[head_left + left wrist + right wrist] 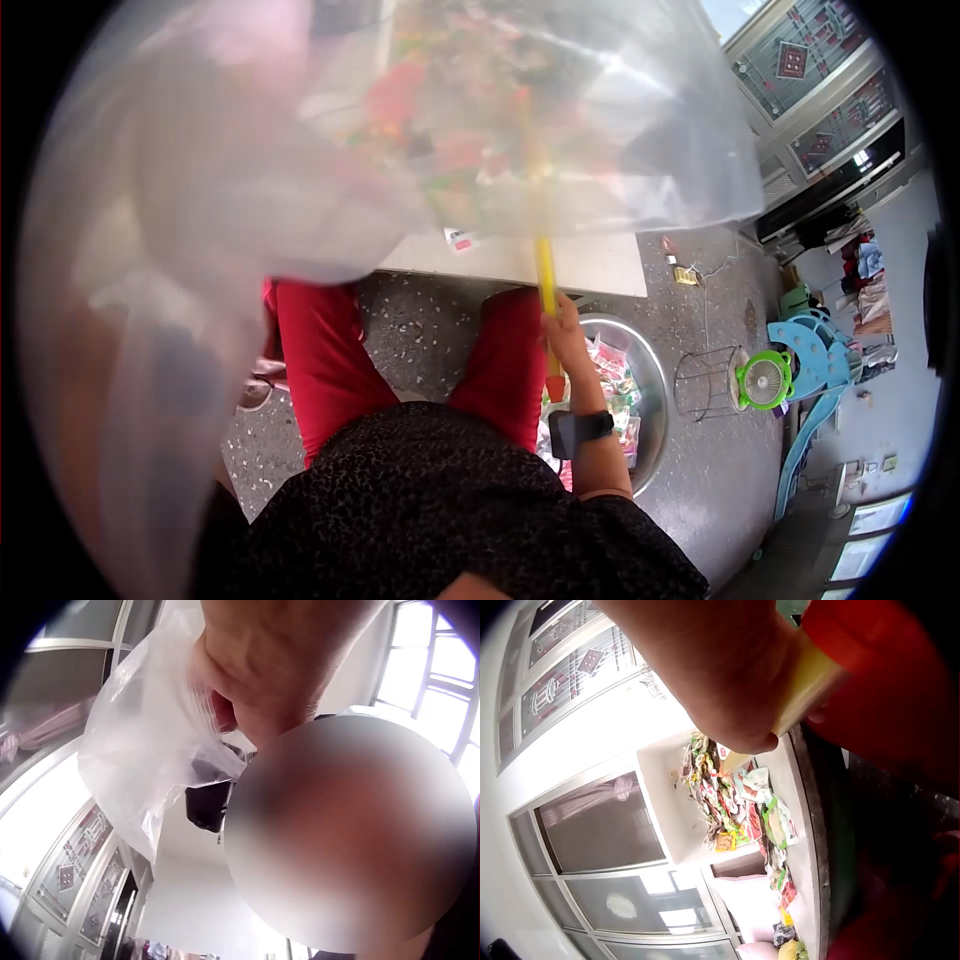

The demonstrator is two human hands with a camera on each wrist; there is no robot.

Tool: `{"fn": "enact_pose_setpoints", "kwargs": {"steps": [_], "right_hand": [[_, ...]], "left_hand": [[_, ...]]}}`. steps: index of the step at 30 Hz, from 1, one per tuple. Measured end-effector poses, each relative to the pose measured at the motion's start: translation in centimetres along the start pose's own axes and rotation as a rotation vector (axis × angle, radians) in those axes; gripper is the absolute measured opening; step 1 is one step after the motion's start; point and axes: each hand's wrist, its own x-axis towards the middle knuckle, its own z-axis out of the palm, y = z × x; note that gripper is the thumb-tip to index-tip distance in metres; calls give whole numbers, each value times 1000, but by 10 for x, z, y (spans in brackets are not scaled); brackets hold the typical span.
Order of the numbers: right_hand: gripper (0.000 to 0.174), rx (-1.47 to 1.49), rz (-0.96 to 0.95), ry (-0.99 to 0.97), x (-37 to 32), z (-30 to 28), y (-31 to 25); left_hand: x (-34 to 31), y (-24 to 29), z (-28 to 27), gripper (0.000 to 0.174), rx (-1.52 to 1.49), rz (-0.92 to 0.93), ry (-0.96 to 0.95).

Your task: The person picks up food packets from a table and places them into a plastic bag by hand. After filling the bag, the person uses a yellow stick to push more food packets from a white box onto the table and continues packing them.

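A large translucent plastic bag (620, 140) fills the upper and left parts of the head view, blurred close to the camera. In the left wrist view my left hand (262, 667) grips the gathered edge of this bag (135, 742), which hangs down beside it. My right hand (570, 335) holds a long yellow stick (545, 270) near its orange end (556, 388); the far part of the stick shows through the plastic. The right wrist view has my right hand (727, 690) curled round the stick (802, 690).
Small colourful packets (720, 795) lie piled on a white table (600, 265). A metal basin (655, 400) of packets stands on the floor by the right leg. Farther right are a wire stand (700, 385), a green fan (764, 380) and a blue chair (815, 350).
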Motion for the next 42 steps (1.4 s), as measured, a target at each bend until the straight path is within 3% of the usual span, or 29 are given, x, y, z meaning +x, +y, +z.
{"fn": "enact_pose_setpoints", "kwargs": {"steps": [1, 4, 13, 28, 42], "right_hand": [[40, -132, -155, 13, 2, 2, 13], [47, 278, -219, 53, 9, 10, 23], [47, 176, -36, 149, -1, 0, 0], [48, 33, -12, 197, 43, -6, -3], [50, 67, 28, 169, 11, -17, 1]], "left_hand": [[0, -1, 7, 69, -13, -1, -29], [-3, -7, 9, 67, -38, -13, -55], [-16, -12, 20, 60, -92, -71, -119], [-46, -33, 34, 51, -82, -277, -232], [-2, 44, -87, 46, 574, -138, -34]]}}
